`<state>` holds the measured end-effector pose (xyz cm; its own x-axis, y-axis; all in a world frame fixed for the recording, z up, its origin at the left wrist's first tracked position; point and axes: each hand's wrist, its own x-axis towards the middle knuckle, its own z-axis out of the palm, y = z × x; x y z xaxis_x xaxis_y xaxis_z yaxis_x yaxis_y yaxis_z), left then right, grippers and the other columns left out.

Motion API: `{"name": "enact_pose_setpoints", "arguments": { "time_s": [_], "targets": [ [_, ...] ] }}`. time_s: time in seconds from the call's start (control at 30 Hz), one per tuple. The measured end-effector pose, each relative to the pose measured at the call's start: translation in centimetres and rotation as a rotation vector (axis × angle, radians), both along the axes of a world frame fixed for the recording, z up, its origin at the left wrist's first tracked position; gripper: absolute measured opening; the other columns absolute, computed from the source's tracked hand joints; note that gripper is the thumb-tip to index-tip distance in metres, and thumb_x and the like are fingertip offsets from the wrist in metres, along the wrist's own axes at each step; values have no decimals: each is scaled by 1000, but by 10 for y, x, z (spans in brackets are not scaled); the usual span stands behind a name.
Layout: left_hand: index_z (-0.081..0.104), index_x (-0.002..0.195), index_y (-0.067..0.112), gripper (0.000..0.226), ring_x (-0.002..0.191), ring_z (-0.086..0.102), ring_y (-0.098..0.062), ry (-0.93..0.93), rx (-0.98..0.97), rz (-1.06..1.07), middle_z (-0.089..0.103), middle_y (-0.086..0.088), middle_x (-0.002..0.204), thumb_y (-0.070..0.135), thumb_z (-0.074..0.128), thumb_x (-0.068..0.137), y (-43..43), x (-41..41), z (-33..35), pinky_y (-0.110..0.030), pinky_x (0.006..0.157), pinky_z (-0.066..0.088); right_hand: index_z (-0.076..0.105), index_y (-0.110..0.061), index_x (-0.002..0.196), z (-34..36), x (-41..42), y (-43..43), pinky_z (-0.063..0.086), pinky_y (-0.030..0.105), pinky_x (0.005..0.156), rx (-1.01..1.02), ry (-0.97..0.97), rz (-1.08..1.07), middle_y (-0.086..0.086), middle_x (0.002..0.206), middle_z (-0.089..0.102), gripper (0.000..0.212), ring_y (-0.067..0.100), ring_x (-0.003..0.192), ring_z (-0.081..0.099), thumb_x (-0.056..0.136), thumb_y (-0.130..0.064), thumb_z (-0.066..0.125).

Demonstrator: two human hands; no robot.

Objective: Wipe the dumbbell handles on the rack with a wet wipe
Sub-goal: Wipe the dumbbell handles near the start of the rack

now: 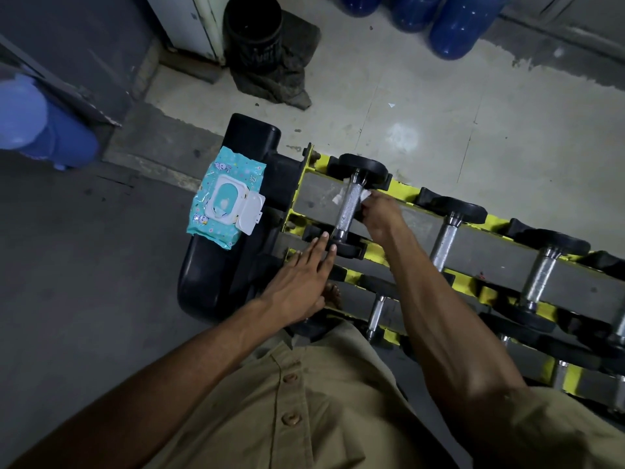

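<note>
Head view: right hand (378,216) pinches a white wet wipe (338,198) wrapped round the knurled handle (348,209) of the end dumbbell, on the top tier of the yellow rack (323,161). Left hand (301,282) lies flat with fingers straight, tips touching that dumbbell's near black head (350,248). Teal wipes pack (226,198), lid open, lies just beside on the rack's black end.

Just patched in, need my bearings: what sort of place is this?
Most likely a gym's free-weights corner: a yellow rack holds rows of dumbbells with knurled metal handles, and the right hand holds a wet wipe against one.
</note>
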<state>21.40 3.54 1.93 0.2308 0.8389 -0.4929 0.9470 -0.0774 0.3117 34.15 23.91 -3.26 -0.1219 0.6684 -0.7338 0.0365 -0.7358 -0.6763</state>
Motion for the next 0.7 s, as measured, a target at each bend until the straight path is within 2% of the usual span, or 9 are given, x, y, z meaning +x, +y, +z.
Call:
{"name": "enact_pose_setpoints", "arguments": {
  "time_s": [0.07,0.13,0.2,0.33,0.5,0.6,0.63,0.7],
  "targets": [
    [-8,166,8,105,162,-5,-33,7,2,0,-25,-19,171,33,64,94,0,0,0,-49,130,19,62,6,123,-10,-5,-3,57,43,88,-69,146,-70,19,110,70,29,34,97,68,100,-3,46],
    [-8,166,8,106,162,-6,-33,10,-4,-2,-25,-19,170,31,64,93,1,0,0,-48,130,19,58,1,134,-14,-8,-11,55,42,89,-127,219,-127,17,117,68,37,31,105,67,105,-17,45],
    [-8,166,7,107,162,-6,-33,10,-10,-8,-26,-19,170,30,65,92,1,1,2,-48,130,19,60,-7,128,-11,-9,-11,55,40,85,-178,280,-158,14,114,71,33,29,106,69,108,-24,42],
    [-10,165,7,108,162,-8,-33,23,-20,-14,-27,-19,170,31,66,93,2,0,6,-48,130,18,63,-6,119,-10,-10,2,54,39,82,-207,305,-170,13,113,70,32,27,98,69,106,-18,36],
    [-8,166,8,107,162,-5,-32,18,-22,-4,-25,-19,171,30,66,92,2,0,8,-49,130,18,61,-3,121,-9,-23,-13,58,34,71,-148,263,-361,19,104,70,27,26,80,70,104,-16,44],
    [-8,166,8,108,162,-4,-33,15,-15,4,-24,-19,171,32,67,92,1,1,7,-49,130,19,62,-1,103,-6,-29,0,56,35,68,-193,277,-427,18,87,69,23,28,75,67,104,-11,41],
    [-7,166,8,107,162,-4,-33,15,-11,3,-24,-19,171,32,67,93,1,1,6,-49,130,19,63,-1,97,-4,-31,4,57,36,66,-178,262,-446,16,82,68,23,28,72,66,102,-8,42],
    [-7,166,7,106,162,-4,-33,12,-2,3,-24,-19,171,33,66,94,1,1,4,-49,129,19,66,-6,91,-5,-30,-3,57,37,66,-5,113,-443,10,78,67,18,25,71,64,99,-5,50]
  ]
}}
